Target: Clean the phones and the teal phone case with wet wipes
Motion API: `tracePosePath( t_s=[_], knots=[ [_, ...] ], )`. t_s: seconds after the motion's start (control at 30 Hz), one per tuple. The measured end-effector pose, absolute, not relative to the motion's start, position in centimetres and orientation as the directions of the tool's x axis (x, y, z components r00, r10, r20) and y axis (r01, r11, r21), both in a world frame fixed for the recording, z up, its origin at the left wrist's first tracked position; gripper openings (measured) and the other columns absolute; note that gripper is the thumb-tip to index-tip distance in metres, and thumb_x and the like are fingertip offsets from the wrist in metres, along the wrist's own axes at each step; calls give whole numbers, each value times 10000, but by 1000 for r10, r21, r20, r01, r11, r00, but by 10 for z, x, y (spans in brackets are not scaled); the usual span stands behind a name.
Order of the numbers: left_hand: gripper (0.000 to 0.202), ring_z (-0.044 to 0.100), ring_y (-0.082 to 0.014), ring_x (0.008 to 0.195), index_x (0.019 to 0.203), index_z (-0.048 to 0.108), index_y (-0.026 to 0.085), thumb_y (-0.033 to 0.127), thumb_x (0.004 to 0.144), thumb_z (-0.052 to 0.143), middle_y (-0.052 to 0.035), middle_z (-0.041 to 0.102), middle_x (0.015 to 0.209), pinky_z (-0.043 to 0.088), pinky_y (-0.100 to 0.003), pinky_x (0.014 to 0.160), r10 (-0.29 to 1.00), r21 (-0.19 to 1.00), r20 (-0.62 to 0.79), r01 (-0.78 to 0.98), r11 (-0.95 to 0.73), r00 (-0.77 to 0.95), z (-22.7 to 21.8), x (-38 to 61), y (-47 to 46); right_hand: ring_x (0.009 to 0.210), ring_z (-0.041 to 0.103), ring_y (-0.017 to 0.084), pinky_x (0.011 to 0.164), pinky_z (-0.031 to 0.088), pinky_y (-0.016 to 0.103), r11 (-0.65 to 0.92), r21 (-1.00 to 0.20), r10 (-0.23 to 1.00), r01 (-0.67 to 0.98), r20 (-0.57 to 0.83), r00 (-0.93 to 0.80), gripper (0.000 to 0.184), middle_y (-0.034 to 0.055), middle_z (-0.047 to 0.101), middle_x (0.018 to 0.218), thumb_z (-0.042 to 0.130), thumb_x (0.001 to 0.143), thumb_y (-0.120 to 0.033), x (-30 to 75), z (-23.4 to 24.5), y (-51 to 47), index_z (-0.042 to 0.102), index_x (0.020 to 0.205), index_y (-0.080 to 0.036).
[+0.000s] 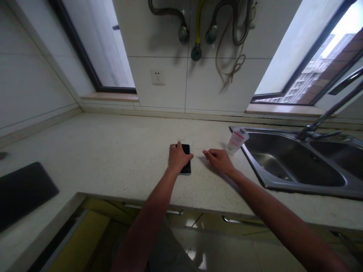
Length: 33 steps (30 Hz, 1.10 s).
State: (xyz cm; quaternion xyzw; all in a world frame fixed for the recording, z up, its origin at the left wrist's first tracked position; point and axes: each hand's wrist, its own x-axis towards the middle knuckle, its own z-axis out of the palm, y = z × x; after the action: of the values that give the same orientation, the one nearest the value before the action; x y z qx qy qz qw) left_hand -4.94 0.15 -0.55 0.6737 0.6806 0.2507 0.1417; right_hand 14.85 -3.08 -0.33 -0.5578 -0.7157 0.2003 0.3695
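Our pale bench [136, 151] ran past the steel sink [286, 156]. Our left grip [177, 158] spanned the phone [185, 168] by its edges, flat on that bench, not yet lifted; our right grip [220, 161] curled closed, visibly empty.

The phone [186, 169] lies on the counter [127, 151] under the left hand [178, 156]. Right of that grip I see the right hand [219, 160], then the cup [237, 139] beside the sink [272, 151]. Behind the grip, a socket [157, 77] sits in the wall [161, 39].
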Motion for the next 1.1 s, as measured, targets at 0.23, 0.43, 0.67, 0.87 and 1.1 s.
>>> tracePosePath(
  t_s=[0.23, 0.43, 0.67, 0.87, 1.1],
  knots=[
    [766, 439, -312, 1391, 1403, 475, 78, 392, 757, 740, -233, 531, 1385, 372, -380, 1128, 974, 604, 216, 794, -78, -69, -5, -49, 5, 519, 367, 111, 517, 258, 261, 297, -746, 942, 596, 332, -54, 587, -12, 389, 507, 466, 880, -662, 146, -14, -23, 476, 544, -180],
    [293, 671, -180, 900, 954, 647, 157, 127, 852, 374, -89, 698, 969, 517, -293, 800, 874, 843, 318, 532, -83, -368, 5, -92, 5, 510, 266, 90, 509, 211, 262, 387, -751, 880, 535, 474, 28, 590, -33, 259, 526, 476, 888, -645, 152, -3, -31, 279, 537, -214],
    [292, 658, -228, 836, 798, 706, 197, 164, 873, 426, -86, 739, 883, 447, -338, 779, 979, 293, 143, 939, -180, 144, -1, -137, -19, 481, 212, 73, 517, 179, 271, 508, -625, 847, 592, 238, -475, 506, -47, 206, 505, 431, 879, -518, 138, -11, -38, 258, 520, -206],
    [320, 673, -218, 871, 890, 730, 214, 176, 912, 412, -81, 750, 953, 438, -314, 754, 986, 244, 139, 962, -122, 90, 1, -130, -23, 510, 212, 78, 523, 190, 267, 470, -660, 866, 586, 217, -451, 508, -45, 186, 536, 406, 890, -534, 135, -15, -34, 245, 532, -212],
    [350, 680, -261, 946, 1125, 636, 165, 225, 985, 321, -146, 700, 1061, 478, -356, 768, 958, 226, 229, 967, 117, -170, 7, -115, -36, 508, 233, 83, 529, 194, 273, 463, -629, 881, 625, 247, -405, 531, -44, 207, 532, 420, 909, -556, 133, -19, -32, 274, 537, -206]
  ],
)
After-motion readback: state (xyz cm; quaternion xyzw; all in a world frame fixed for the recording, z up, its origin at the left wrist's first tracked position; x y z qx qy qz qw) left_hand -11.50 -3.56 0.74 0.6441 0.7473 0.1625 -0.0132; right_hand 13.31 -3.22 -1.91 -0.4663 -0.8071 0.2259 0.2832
